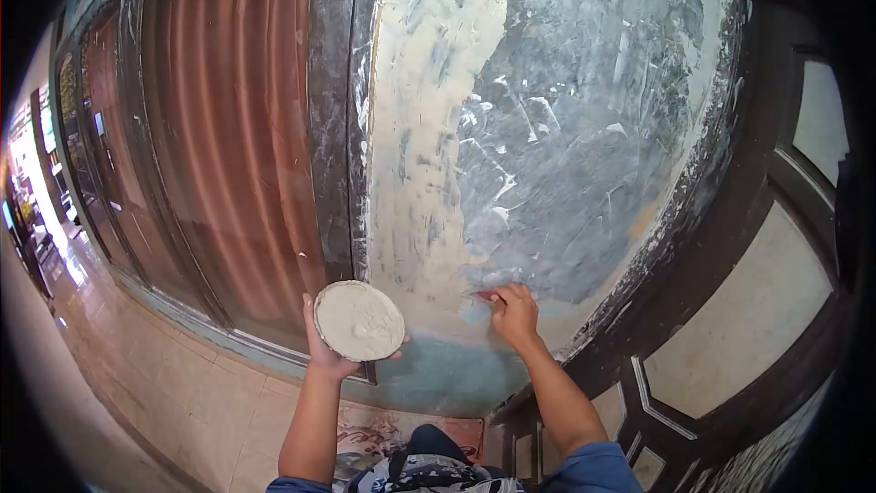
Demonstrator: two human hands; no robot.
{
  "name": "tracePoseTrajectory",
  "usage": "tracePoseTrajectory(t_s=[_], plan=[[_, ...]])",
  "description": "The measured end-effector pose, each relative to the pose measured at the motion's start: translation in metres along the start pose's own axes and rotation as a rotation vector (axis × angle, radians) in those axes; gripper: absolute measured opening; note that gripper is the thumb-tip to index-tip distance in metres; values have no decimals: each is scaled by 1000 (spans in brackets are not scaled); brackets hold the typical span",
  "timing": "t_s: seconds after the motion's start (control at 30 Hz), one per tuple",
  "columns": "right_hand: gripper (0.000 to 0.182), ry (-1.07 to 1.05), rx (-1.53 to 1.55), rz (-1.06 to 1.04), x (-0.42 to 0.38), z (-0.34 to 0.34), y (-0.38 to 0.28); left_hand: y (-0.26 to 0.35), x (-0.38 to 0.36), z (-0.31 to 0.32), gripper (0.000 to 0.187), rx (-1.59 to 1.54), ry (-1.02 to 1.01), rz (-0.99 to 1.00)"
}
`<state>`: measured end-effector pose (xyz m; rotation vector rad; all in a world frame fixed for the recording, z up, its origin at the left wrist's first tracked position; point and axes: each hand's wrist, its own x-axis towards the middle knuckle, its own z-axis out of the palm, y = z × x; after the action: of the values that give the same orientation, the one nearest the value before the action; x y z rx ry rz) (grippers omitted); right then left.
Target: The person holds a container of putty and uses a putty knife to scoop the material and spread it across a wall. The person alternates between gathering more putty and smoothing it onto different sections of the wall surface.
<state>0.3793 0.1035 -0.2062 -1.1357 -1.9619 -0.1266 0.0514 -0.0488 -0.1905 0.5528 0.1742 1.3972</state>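
My left hand (325, 347) holds up a round bowl (359, 320) of pale, creamy paste, its fingers wrapped round the side and underneath. To the right, my right hand (516, 312) is closed on a small reddish-handled tool (485, 294), its tip at the lower part of the wall. The tool's blade is too small to make out clearly. A wide cream-coloured coat (411, 173) runs down the left side of the wall. Beside it the wall (566, 192) is patchy grey with white smears, and its bottom strip is blue-green.
On the left stands a dark-framed window (333, 128) with a reddish-brown curtain (228, 110) behind the glass. A dark panelled door (730, 283) is at the right. Below lie the tiled floor (201, 402) and a red patterned mat (370, 429).
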Motion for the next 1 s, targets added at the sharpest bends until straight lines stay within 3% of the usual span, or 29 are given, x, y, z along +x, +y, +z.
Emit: tracePoseTrajectory(t_s=[0.3, 0.5, 0.73, 0.9, 1.0], plan=[[10, -16, 15, -29, -12, 9, 1, 2, -1, -2, 119, -1, -30, -1], [12, 93, 29, -31, -3, -1, -6, 5, -3, 1, 120, 48, -15, 5], [11, -46, 13, -55, -30, 29, 7, 11, -2, -4, 118, 37, 6, 3], [8, 136, 25, -48, -4, 12, 0, 16, 1, -3, 118, 51, -32, -10], [7, 93, 60, -55, -15, 8, 0, 16, -2, -2, 119, 55, -6, 10]])
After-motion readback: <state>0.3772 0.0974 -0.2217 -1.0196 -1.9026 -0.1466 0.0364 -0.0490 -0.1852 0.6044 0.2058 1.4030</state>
